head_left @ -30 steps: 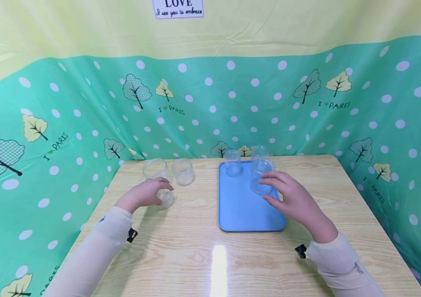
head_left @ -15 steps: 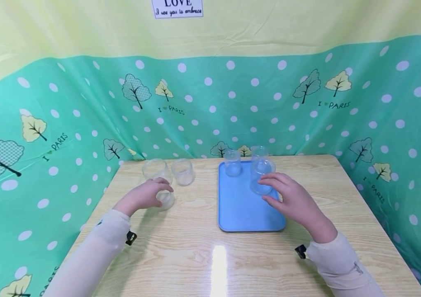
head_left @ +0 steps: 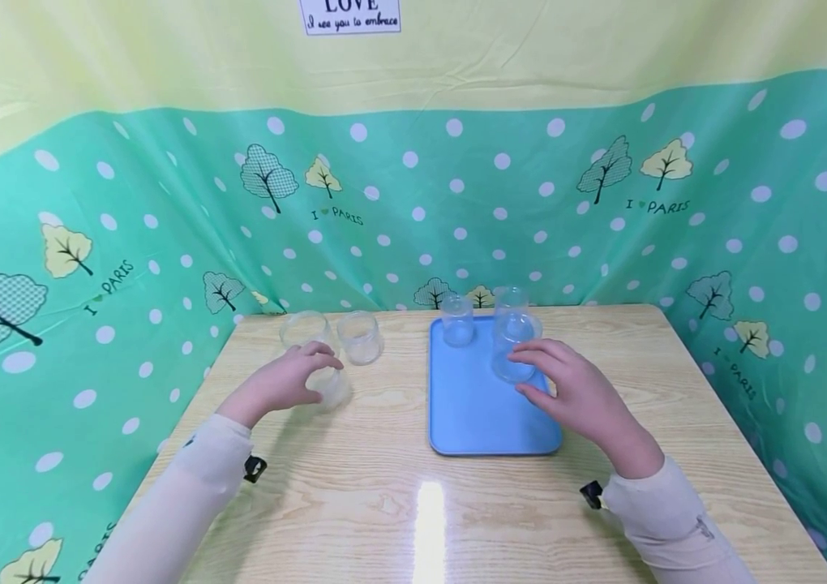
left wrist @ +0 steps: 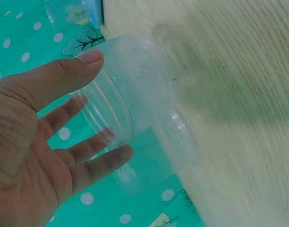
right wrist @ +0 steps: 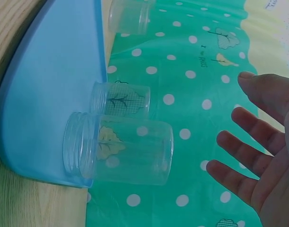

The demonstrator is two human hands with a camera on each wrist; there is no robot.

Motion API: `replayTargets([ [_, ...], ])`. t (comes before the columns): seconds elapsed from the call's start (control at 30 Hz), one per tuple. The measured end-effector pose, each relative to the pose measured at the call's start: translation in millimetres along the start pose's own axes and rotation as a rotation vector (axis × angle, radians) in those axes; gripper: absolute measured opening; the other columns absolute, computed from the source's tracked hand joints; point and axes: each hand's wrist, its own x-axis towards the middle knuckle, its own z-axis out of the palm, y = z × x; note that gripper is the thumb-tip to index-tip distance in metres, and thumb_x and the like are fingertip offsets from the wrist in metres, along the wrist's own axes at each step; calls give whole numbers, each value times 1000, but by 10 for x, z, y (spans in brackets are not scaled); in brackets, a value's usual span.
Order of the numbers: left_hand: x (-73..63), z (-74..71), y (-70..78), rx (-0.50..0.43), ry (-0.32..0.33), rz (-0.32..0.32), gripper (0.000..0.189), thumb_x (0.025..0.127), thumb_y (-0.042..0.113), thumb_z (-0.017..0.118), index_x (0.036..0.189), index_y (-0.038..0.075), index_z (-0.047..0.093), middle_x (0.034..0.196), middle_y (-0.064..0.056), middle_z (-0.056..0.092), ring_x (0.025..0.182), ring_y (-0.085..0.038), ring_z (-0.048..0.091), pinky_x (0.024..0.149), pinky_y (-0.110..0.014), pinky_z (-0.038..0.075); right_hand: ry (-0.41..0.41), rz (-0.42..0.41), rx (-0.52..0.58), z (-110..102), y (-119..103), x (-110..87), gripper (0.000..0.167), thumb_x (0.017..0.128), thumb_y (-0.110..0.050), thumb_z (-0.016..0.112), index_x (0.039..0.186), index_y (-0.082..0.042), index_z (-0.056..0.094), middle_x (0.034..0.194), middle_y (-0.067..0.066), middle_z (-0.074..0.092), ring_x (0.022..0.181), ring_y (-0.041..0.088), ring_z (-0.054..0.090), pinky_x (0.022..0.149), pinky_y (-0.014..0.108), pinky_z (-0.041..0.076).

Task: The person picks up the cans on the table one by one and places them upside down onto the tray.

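Clasping a clear jar (head_left: 335, 391) by its ringed end in the left hand (head_left: 284, 380) — probably for steadiness — with the right hand (head_left: 580, 397) empty, loose-fingered, near the blue tray (head_left: 464, 418).

Beyond your left hand (head_left: 282, 381) and right hand (head_left: 574, 393): green dotted cloth (head_left: 384, 154), yellow above. Wood-grain table (head_left: 355, 487) below them; white glare (head_left: 430, 531) nearer you.

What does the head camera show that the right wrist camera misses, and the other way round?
Only head: the left hand, holding a clear jar near two others.

Only right wrist: a visible gap between the right hand and the nearest jar on the blue tray.

Both: that hand, the tray and its three clear jars, the table and the spotted curtain.
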Motion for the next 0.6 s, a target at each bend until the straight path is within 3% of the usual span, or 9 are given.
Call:
replayTargets([
  [0.6, -3, -135, 231, -19, 88, 41, 61, 80, 13, 88, 135, 19, 63, 143, -9, 51, 130, -37, 49, 104, -51, 51, 14, -10, -23, -25, 12, -5, 50, 80, -16, 89, 127, -15, 70, 131, 1, 64, 124, 21, 59, 100, 39, 53],
])
